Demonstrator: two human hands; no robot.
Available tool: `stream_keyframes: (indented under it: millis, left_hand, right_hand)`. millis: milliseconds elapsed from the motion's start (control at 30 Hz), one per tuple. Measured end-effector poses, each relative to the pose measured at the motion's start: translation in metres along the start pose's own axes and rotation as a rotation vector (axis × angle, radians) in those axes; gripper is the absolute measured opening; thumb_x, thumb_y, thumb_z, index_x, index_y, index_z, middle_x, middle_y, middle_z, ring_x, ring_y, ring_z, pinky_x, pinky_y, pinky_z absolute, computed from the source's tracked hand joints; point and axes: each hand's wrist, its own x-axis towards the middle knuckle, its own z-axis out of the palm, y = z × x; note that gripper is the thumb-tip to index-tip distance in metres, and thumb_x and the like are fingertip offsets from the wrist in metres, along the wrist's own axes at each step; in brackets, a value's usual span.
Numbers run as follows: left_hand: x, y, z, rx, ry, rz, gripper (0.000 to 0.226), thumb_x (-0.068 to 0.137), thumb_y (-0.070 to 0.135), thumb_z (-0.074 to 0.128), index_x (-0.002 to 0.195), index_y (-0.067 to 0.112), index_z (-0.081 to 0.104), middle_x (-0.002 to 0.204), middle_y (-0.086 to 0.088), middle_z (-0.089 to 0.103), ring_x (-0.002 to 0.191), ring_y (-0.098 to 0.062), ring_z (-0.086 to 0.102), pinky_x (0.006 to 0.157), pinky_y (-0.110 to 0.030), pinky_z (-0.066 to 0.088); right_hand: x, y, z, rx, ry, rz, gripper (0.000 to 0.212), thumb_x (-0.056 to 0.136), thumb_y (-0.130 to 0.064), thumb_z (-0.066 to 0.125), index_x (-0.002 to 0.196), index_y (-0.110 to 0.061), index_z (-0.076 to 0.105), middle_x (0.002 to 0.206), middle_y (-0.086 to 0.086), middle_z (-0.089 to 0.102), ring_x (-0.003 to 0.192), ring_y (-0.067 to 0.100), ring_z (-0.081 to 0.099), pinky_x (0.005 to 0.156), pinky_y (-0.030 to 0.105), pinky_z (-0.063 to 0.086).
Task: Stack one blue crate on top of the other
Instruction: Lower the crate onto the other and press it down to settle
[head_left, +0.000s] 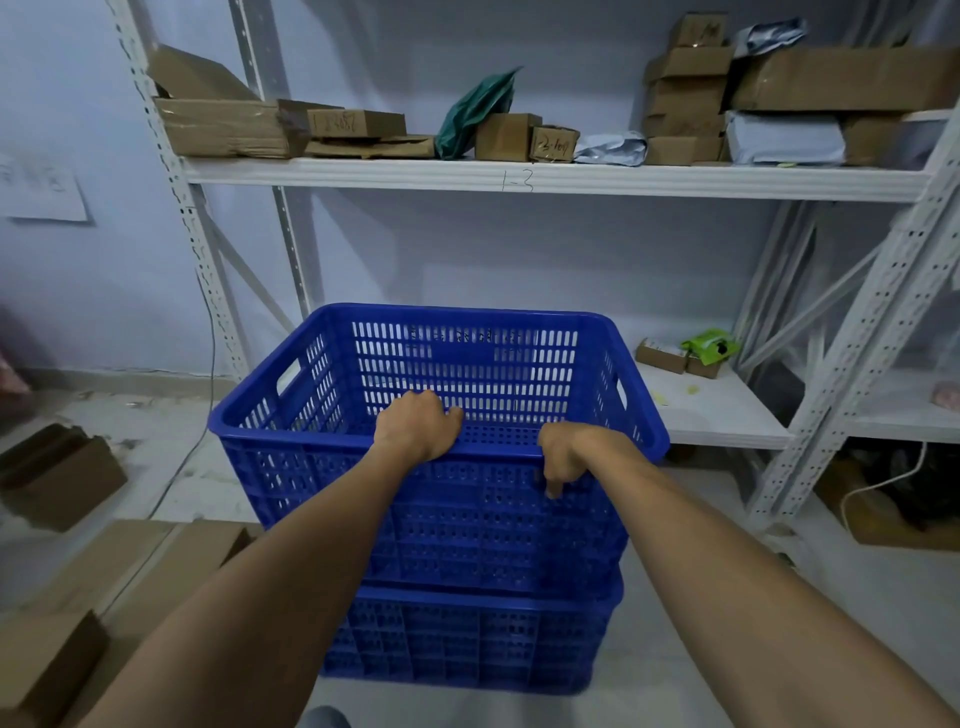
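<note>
An empty blue slotted upper crate (457, 364) sits on top of a lower blue crate (467, 639) on the floor, in the middle of the head view. My left hand (418, 426) is curled over the near rim of the upper crate, fingers inside. My right hand (569, 454) grips the same near rim a little to the right, fingers hooked down over the outer wall. Only the near wall of the lower crate shows below the upper one.
A white metal shelf rack (519, 176) stands behind the crates, its upper shelf loaded with cardboard boxes (223, 124) and bags. Its lower shelf (727, 415) holds small boxes and a green packet. Cardboard boxes (57, 478) lie on the floor at left.
</note>
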Motion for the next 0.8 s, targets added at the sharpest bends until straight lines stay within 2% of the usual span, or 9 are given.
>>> stream_keyframes:
  millis: [67,100,200,300,367,500,633,800]
  left_hand:
    - [0.001,-0.001,0.001,-0.013,0.006,-0.002,0.060,0.108,0.050,0.046,0.062,0.012,0.049,0.063,-0.007,0.057,0.054,-0.023,0.051,0.063,-0.039,0.049]
    - [0.002,0.000,0.002,-0.013,0.008,-0.003,0.059,0.107,0.051,0.046,0.063,0.012,0.049,0.064,-0.007,0.058,0.055,-0.023,0.052,0.063,-0.039,0.048]
    - [0.003,0.002,0.002,-0.013,0.011,-0.014,0.056,0.106,0.052,0.047,0.066,0.013,0.053,0.068,-0.006,0.059,0.058,-0.023,0.054,0.065,-0.040,0.050]
    - [0.004,0.001,0.003,-0.016,0.007,-0.025,0.056,0.106,0.053,0.047,0.067,0.013,0.054,0.069,-0.007,0.061,0.059,-0.023,0.055,0.065,-0.040,0.051]
    - [0.004,0.001,0.003,-0.015,0.006,-0.026,0.055,0.106,0.052,0.047,0.067,0.013,0.053,0.069,-0.007,0.060,0.059,-0.023,0.055,0.066,-0.040,0.051]
    - [0.004,0.001,0.002,-0.015,0.001,-0.029,0.054,0.106,0.052,0.047,0.069,0.014,0.052,0.071,-0.006,0.059,0.061,-0.023,0.055,0.067,-0.040,0.051]
    - [0.003,0.001,0.003,-0.002,-0.012,-0.035,0.053,0.105,0.054,0.046,0.073,0.012,0.052,0.072,-0.005,0.058,0.066,-0.026,0.057,0.068,-0.041,0.053]
    - [-0.004,0.001,0.005,-0.045,0.085,-0.016,0.057,0.107,0.047,0.048,0.060,0.014,0.047,0.059,-0.005,0.052,0.050,-0.022,0.047,0.055,-0.034,0.044]
  right_hand:
    - [0.002,-0.006,0.002,0.079,0.020,-0.013,0.034,0.082,-0.032,0.084,0.085,-0.014,0.055,0.083,0.003,0.053,0.068,0.021,0.050,0.065,0.037,0.046]
    - [0.003,-0.010,0.003,0.115,0.042,-0.020,0.037,0.080,-0.036,0.084,0.082,-0.015,0.054,0.081,0.003,0.054,0.067,0.021,0.050,0.065,0.038,0.047]
    - [0.007,-0.023,0.008,0.130,0.130,-0.032,0.041,0.080,-0.045,0.082,0.091,-0.014,0.057,0.091,0.003,0.063,0.078,0.021,0.060,0.076,0.040,0.054]
    - [0.011,-0.032,0.010,0.098,0.180,-0.059,0.033,0.081,-0.041,0.081,0.085,-0.018,0.058,0.087,0.003,0.063,0.077,0.021,0.060,0.071,0.039,0.053]
    - [0.010,-0.035,0.010,0.069,0.217,-0.068,0.032,0.081,-0.037,0.081,0.083,-0.020,0.053,0.087,0.003,0.061,0.079,0.022,0.060,0.074,0.040,0.054]
    - [0.009,-0.037,0.012,0.004,0.289,-0.078,0.029,0.082,-0.033,0.080,0.089,-0.019,0.056,0.089,0.003,0.059,0.079,0.022,0.060,0.076,0.041,0.055]
    - [0.009,-0.036,0.013,-0.024,0.322,-0.088,0.029,0.084,-0.032,0.079,0.081,-0.018,0.054,0.082,0.003,0.057,0.070,0.021,0.055,0.065,0.038,0.050]
    - [0.009,-0.036,0.015,-0.021,0.342,-0.092,0.029,0.083,-0.030,0.079,0.078,-0.018,0.054,0.080,0.003,0.056,0.070,0.021,0.055,0.063,0.035,0.046]
